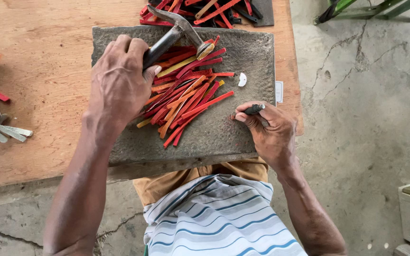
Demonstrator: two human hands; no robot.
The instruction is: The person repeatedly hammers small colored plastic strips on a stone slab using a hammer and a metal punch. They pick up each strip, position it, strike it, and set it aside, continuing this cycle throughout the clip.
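Hammer (176, 35) gripped in left-hand fingers (129, 50), above strips (186, 95).

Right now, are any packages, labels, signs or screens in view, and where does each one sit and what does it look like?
Small label or tag: against the right edge of the grey stone slab on the wooden table; a white upright rectangle, print too small to make out.
No packages, signs or screens show.

A small white label (279, 91) — rectangular, upright — sits at the stone slab's (243, 137) right edge.
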